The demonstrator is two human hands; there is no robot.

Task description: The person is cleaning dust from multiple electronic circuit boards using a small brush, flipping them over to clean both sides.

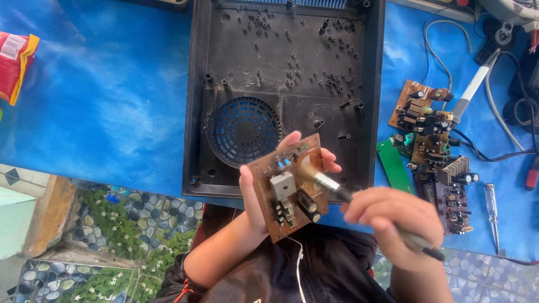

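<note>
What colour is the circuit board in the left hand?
Brown circuit board, clearest in the head view.

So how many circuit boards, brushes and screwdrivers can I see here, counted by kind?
Brown circuit boards: 3, one in the left hand, two on the table
Green circuit boards: 1
Brushes: 1, in the right hand
Screwdrivers: 1
Total: 6

Brush (325, 182) on hand-held circuit board (289, 188)

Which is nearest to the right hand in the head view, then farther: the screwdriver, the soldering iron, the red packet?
From the right hand:
1. Screwdriver, just to its right.
2. Soldering iron, up and right.
3. Red packet, far left edge.
</note>
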